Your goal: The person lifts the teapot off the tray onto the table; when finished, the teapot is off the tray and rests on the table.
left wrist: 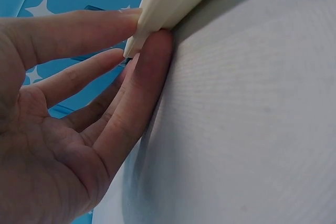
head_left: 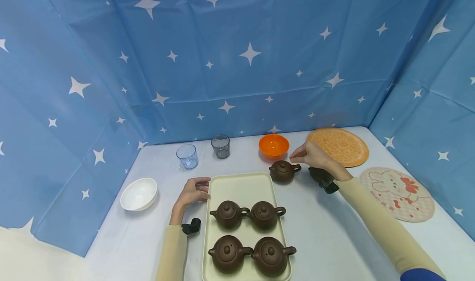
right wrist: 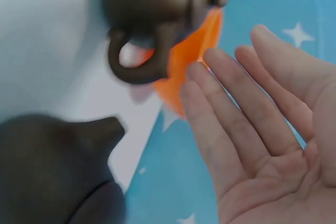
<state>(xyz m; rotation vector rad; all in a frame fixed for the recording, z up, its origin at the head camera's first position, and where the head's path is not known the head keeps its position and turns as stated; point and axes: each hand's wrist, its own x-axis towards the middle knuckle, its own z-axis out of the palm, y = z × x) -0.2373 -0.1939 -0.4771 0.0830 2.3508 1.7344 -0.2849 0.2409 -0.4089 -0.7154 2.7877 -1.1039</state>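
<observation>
Your left hand [head_left: 192, 192] rested at the left edge of the tray [head_left: 241, 186], near its far corner, with straight fingers [left wrist: 94, 30] touching the rim. Only the left wrist view showed that the fingertips met the tray edge from both sides. Your right hand [head_left: 313, 155] hovered just beside the handle of the teapot [head_left: 283, 170] standing on the table [head_left: 334, 231] past the tray's far right corner. Its fingers [right wrist: 231, 124] were spread open and held nothing, as the right wrist view showed. On the tray stood four teapots [head_left: 252, 235] in two rows. Another dark teapot [head_left: 320, 174] stood partly hidden under your right wrist. Behind were one orange bowl [head_left: 273, 145] and two cups [head_left: 204, 151].
</observation>
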